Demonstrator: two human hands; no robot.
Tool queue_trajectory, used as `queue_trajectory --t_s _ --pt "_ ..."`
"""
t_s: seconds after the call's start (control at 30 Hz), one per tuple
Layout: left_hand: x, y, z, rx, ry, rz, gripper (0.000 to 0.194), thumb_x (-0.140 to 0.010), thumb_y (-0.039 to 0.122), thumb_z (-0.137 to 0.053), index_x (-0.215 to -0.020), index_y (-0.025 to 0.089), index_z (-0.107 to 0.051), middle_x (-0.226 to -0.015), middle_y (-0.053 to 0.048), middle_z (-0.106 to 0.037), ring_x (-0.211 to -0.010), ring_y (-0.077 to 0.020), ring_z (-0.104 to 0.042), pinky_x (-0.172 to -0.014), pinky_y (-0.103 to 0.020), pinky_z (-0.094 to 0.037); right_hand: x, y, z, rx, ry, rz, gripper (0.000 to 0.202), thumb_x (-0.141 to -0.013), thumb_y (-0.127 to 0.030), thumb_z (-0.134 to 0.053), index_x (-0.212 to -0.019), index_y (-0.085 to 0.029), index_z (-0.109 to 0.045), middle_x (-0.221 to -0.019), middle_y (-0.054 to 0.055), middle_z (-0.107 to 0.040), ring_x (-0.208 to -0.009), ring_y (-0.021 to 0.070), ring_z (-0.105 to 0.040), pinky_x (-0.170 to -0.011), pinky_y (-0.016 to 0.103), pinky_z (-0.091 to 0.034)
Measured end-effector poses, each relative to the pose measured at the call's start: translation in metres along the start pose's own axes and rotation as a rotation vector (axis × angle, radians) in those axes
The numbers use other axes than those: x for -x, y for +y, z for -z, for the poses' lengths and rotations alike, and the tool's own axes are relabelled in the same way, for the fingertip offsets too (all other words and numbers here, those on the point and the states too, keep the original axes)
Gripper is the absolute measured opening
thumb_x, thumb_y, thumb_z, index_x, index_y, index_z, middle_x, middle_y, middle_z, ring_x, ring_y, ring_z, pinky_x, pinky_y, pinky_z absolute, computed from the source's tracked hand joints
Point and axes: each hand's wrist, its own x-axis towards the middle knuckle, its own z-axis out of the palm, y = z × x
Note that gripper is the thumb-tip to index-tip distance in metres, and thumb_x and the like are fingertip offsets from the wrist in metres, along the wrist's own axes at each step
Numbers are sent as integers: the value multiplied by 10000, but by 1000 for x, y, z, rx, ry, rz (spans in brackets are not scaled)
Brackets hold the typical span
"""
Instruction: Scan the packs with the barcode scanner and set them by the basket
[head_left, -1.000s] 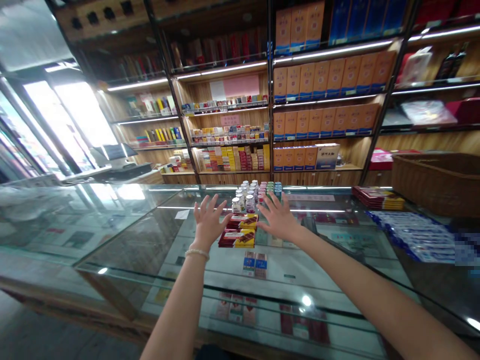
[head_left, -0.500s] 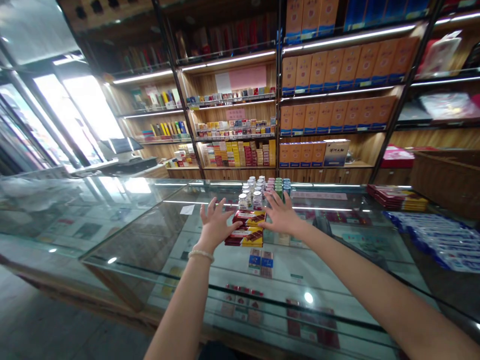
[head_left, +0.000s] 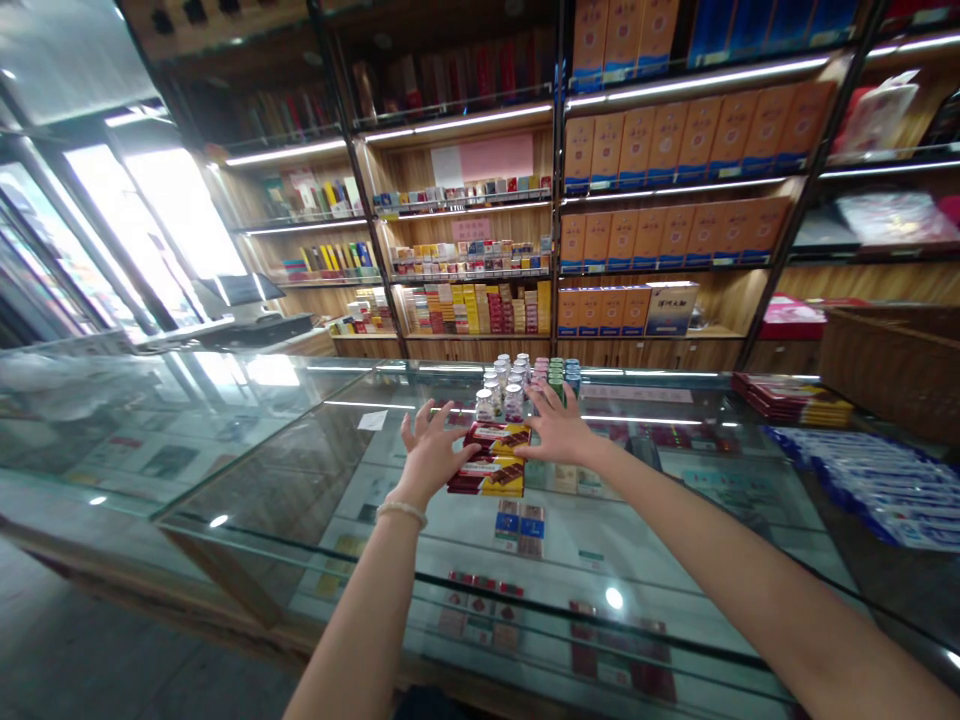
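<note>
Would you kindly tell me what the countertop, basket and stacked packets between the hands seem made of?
Countertop: clear, glossy glass, given its reflections and goods showing through. Basket: perhaps matt wicker, from its brown, seemingly woven side. Packets: likely printed film or paper, from their bright graphics; finish unclear.

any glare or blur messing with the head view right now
Head view: the windows are blown out white; head view: bright reflections streak the glass display counter; head view: the wicker basket at right looks soft.

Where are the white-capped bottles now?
In the head view, the white-capped bottles stand near the middle, on the glass counter, beyond the chocolate packs and left of the right hand.
</note>
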Motion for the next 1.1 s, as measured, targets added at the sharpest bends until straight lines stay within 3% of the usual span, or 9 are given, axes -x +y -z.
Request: queue_trajectory --t_s 0.17,0.27,0.43,0.6,0.83,1.1 --pt "-2 -3 -4 37 66 -5 199 -830 446 -807 -999 351 -850 -1550 -60 -584 -1535 -397 -349 -1282 -673 -114 2 -2 1 34 94 27 698 -878 -746 -583 -1199 -161 -787 -1748 158 -226 -1614 437 -98 -1265 705 -31" --pt "-4 1 -2 46 155 -11 204 -818 433 -820 -1002 349 -846 -1560 -59 -573 -1541 -396 -346 -1275 -674 -129 8 2 5 60 228 33 648 -873 -700 -619 -1178 -152 -781 -1734 167 -263 -1608 419 -136 -1262 705 -45" --pt "-7 24 9 21 288 -32 198 -812 424 -833 -975 313 -840 -1646 -104 -457 -1560 -427 -317 -1232 -727 -131 23 15 16 139 512 93 600 -873 -617 -656 -1220 -133 -731 -1722 183 -284 -1601 382 -189 -1280 655 10" --pt "-11 53 15 -5 391 -85 264 -865 405 -784 -1104 294 -806 -1686 -148 -363 -1580 -436 -273 -1216 -760 -78 35 30 27 208 696 108 586 -906 -573 -634 -1290 -132 -666 -1710 186 -315 -1580 353 -257 -1292 597 62" --pt "-25 87 11 49 502 -93 296 -873 492 -765 -1104 307 -787 -1698 -107 -354 -1596 -412 -242 -1241 -718 -55 55 60 39 253 802 91 545 -893 -547 -649 -1266 -149 -652 -1687 201 -359 -1580 355 -252 -1286 597 36" --pt "-32 145 -8 94 507 -117 353 -853 547 -768 -1097 293 -768 -1683 -121 -384 -1569 -409 -313 -1247 -690 -85 98 106 49 314 819 57 543 -898 -543 -640 -1280 -157 -643 -1663 207 -400 -1574 365 -259 -1276 613 -9"
